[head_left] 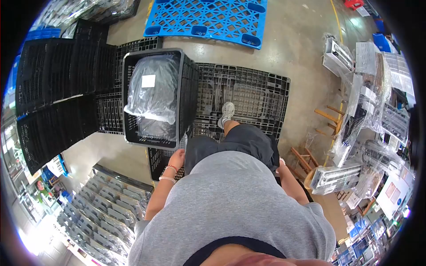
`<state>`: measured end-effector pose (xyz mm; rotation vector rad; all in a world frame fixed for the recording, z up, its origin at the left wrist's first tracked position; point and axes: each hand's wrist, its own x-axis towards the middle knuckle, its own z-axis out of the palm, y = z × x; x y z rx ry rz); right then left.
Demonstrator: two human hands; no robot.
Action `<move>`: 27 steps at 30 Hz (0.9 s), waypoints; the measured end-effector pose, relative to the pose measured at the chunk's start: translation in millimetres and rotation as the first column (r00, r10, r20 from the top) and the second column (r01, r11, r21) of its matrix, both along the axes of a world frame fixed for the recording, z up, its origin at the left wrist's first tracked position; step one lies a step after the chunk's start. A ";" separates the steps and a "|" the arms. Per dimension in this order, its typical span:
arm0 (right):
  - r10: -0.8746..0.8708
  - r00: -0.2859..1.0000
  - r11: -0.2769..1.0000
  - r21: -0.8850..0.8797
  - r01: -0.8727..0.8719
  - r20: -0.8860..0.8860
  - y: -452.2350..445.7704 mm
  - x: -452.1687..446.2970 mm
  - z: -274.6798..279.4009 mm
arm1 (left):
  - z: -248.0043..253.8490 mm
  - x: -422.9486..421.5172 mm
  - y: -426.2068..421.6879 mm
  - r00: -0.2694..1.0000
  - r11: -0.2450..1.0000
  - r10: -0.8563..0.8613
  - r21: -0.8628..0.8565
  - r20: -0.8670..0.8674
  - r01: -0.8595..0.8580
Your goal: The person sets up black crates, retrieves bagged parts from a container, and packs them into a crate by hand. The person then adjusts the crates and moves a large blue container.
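Observation:
My left hand (pixel 178 157), with bands on its wrist, hangs beside my left thigh, just below the near corner of a black plastic crate (pixel 188 88). Its fingers are mostly turned out of sight, and whether it touches the crate I cannot tell. Inside the crate lies a clear plastic bag (pixel 153 99) around dark contents, with a white label (pixel 148 81) on top. My right hand (pixel 280 166) is down at my right hip, largely hidden by my shirt and shorts; only a little by the beaded wrist shows.
A black pallet (pixel 248 95) lies under my foot, and a blue pallet (pixel 208 20) lies farther ahead. Stacked black crates (pixel 57 75) stand at left. Wrapped grey parts (pixel 104 199) are at lower left. Wooden stools (pixel 306 159) and plastic-wrapped parts (pixel 339 175) line the right.

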<state>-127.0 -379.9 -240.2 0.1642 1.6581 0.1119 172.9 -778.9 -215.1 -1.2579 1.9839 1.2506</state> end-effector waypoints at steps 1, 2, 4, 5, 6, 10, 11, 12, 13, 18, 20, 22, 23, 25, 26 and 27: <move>-0.129 0.991 0.991 -0.029 0.128 -0.025 -9.4 -11.4 4.7 | 8.0 -16.8 -9.3 1.000 1.000 0.011 -0.001 0.002 -0.011; -0.227 0.973 0.973 -0.057 0.224 -0.041 -18.5 -22.2 10.6 | 10.4 -28.4 -17.4 1.000 1.000 0.010 -0.028 -0.009 -0.010; -0.354 0.933 0.932 -0.112 0.346 -0.067 -37.2 -46.1 21.7 | 11.7 -46.0 -33.1 0.999 0.999 -0.002 -0.048 -0.054 0.000; -0.387 0.918 0.917 -0.141 0.373 -0.086 -42.7 -57.5 19.0 | 10.9 -52.8 -39.7 0.996 0.998 -0.008 -0.063 -0.094 0.002; -0.404 0.909 0.908 -0.170 0.384 -0.102 -47.2 -70.4 17.4 | 8.1 -57.0 -45.6 0.996 0.998 0.007 -0.056 -0.084 -0.011; -0.127 0.804 0.849 -0.482 -0.215 -0.581 76.0 -60.3 -226.9 | -11.6 -62.5 -66.5 1.000 0.998 -0.001 -0.068 -0.029 -0.001; -0.154 0.820 0.868 -0.472 -0.155 -0.552 35.7 -86.7 -174.9 | -10.7 -70.9 -68.0 0.999 0.997 -0.002 -0.072 -0.039 -0.001; -0.181 0.832 0.884 -0.458 -0.096 -0.524 -5.5 -114.0 -121.3 | -8.8 -82.9 -71.5 0.997 0.993 0.049 -0.105 -0.062 -0.055; -0.210 0.841 0.897 -0.441 -0.038 -0.498 -63.0 -145.7 -46.8 | -8.2 -94.7 -80.1 0.991 0.985 0.092 -0.136 -0.092 -0.104; -0.462 0.797 0.849 -0.453 0.271 -0.389 -122.9 -226.0 -57.5 | -61.7 -181.7 -162.0 0.980 0.959 0.017 -0.275 -0.196 -0.072; -0.289 0.825 0.865 -0.501 0.008 -0.486 -142.2 -253.1 -43.1 | -20.5 -250.7 -194.5 0.971 0.942 0.016 -0.322 -0.237 -0.094; -0.274 0.797 0.877 -0.480 -0.022 -0.537 -187.7 -287.4 3.5 | -14.1 -328.8 -239.3 0.959 0.923 -0.029 -0.377 -0.283 -0.084; -0.354 0.777 0.866 -0.496 0.062 -0.521 -195.0 -301.1 0.5 | -18.6 -358.1 -265.7 0.950 0.921 -0.081 -0.386 -0.300 -0.043; -0.329 0.794 0.903 -0.417 0.106 -0.511 -194.2 -322.5 -21.1 | -16.3 -437.5 -309.5 0.931 0.940 -0.103 -0.340 -0.351 -0.024; -0.168 0.835 0.948 -0.317 -0.009 -0.525 -209.2 -332.3 0.0 | -13.8 -483.8 -328.7 0.921 0.918 -0.169 -0.396 -0.351 0.017; -0.004 0.919 0.945 -0.302 -0.126 -0.394 -231.3 -352.0 30.9 | -7.7 -528.9 -343.4 0.912 0.891 -0.233 -0.451 -0.338 0.060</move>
